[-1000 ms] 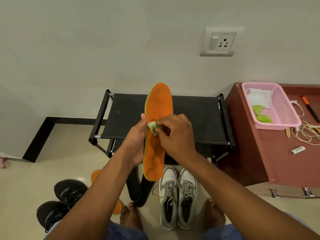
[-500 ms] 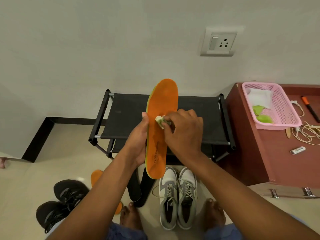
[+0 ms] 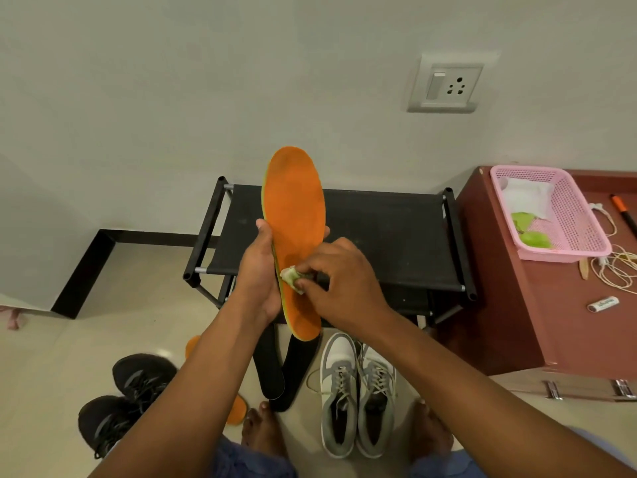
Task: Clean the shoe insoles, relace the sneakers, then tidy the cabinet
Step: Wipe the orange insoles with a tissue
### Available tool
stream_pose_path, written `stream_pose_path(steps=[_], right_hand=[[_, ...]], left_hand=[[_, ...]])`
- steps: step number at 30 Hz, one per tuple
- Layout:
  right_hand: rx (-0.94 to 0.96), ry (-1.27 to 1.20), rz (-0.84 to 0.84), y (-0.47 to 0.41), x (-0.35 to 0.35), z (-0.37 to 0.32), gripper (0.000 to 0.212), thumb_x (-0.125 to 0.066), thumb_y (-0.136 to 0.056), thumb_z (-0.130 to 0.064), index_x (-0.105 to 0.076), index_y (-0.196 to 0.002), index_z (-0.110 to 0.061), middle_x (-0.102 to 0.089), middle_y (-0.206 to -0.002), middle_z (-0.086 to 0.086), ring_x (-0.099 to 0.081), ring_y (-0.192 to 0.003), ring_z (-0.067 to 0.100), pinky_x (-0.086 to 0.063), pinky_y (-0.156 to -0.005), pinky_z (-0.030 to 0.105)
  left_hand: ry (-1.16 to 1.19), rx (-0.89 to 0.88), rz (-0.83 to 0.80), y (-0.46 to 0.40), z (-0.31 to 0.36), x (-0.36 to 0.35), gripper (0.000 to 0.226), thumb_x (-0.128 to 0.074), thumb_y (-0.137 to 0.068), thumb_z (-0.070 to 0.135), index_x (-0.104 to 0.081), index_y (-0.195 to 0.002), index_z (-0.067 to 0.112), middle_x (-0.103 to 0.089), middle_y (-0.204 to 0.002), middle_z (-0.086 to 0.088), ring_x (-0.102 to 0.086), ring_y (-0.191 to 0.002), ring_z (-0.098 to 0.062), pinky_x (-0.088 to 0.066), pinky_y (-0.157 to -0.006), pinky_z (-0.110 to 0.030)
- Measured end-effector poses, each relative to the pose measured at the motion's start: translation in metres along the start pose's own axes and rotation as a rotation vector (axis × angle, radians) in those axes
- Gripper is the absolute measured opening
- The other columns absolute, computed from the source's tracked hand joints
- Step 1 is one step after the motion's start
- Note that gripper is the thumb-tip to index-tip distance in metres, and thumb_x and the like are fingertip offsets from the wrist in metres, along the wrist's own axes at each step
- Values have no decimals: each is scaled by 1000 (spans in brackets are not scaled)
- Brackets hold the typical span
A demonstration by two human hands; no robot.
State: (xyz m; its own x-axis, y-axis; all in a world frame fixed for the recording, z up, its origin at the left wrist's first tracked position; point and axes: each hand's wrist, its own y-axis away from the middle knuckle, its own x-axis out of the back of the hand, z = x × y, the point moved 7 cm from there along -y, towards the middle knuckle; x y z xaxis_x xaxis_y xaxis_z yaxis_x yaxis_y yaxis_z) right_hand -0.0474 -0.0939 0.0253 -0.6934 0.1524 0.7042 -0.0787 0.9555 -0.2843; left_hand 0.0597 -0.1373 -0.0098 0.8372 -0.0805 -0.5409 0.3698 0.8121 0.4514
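The left hand [image 3: 258,274] grips the orange insole [image 3: 294,232] upright above the black rack [image 3: 386,236]; the right hand [image 3: 339,282] pinches a small wipe [image 3: 291,278] against its lower half. Hard rubbing could bend the insole or slip it from that one-sided grip

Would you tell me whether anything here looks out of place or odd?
A few things: a second orange insole and two black insoles lie loose on the floor, and a lace trails from the grey sneakers. All fits cleaning underway.
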Motion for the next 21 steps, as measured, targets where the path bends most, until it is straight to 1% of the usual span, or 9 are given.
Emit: stream_pose_path(steps=[2,5,6,7,9,10,13,17,21], right_hand=[[1,-28,-27,0,-1,-2,19,-78,-87,-39,-78,-101,-26,-73,-101,-11,-55,-94,11,-48,-82,34],[-16,23,16,0,3,-3,21,-79,-86,-41,-78,-101,-27,-74,-102,-11,-56,-93,11,-47,-82,33],[-16,56,37,1,4,-5,20,-78,-86,-42,-78,-100,-27,-74,-101,-11,-56,-93,11,-47,-82,32],[-15,91,62,2,6,-6,19,-77,-87,-43,-77,-99,-28,-74,-99,-11,-56,-92,11,-45,-82,31],[-24,152,129,1,12,-6,16,-74,-89,-43,-76,-95,-28,-72,-96,-11,-56,-91,11,-44,-80,31],[-40,180,164,0,17,-4,15,-73,-90,-43,-76,-94,-29,-72,-95,-11,-56,-90,11,-43,-78,31],[-92,253,262,-3,30,5,15,-71,-91,-43,-76,-93,-29,-70,-92,-12,-55,-90,13,-37,-73,30],[-104,295,348,-1,38,6,14,-71,-92,-43,-74,-92,-29,-69,-92,-11,-55,-91,14,-36,-73,31],[-79,272,391,0,40,5,12,-73,-91,-38,-73,-92,-27,-70,-93,-8,-57,-91,16,-40,-73,34]], left_hand=[[35,0,-7,-2,0,3,80,-21,-101,72,-37,-153,13,-62,-140,-22,-60,-131,-38,-39,-117,-53],[62,25,-3,-3,-3,3,81,-22,-100,74,-35,-154,15,-61,-141,-22,-59,-132,-39,-36,-119,-54],[57,28,0,-2,-4,1,80,-23,-100,73,-37,-153,14,-61,-140,-22,-59,-131,-39,-38,-118,-54],[48,24,3,0,-4,-1,78,-23,-101,72,-39,-151,14,-63,-138,-21,-61,-129,-38,-42,-114,-54],[-20,16,17,4,-7,-9,71,-23,-104,67,-50,-142,14,-70,-129,-18,-68,-119,-34,-55,-99,-48],[-65,17,12,7,-10,-14,69,-23,-105,65,-55,-138,14,-72,-126,-16,-70,-116,-33,-58,-93,-46],[-139,52,-25,10,-17,-26,68,-22,-105,63,-60,-137,17,-71,-128,-14,-69,-118,-32,-56,-96,-46],[-161,76,-75,10,-17,-31,67,-20,-105,65,-59,-139,22,-70,-131,-12,-68,-121,-30,-55,-99,-46],[-143,80,-118,14,-16,-34,65,-17,-105,63,-61,-133,25,-71,-130,-8,-69,-119,-27,-58,-94,-42]])
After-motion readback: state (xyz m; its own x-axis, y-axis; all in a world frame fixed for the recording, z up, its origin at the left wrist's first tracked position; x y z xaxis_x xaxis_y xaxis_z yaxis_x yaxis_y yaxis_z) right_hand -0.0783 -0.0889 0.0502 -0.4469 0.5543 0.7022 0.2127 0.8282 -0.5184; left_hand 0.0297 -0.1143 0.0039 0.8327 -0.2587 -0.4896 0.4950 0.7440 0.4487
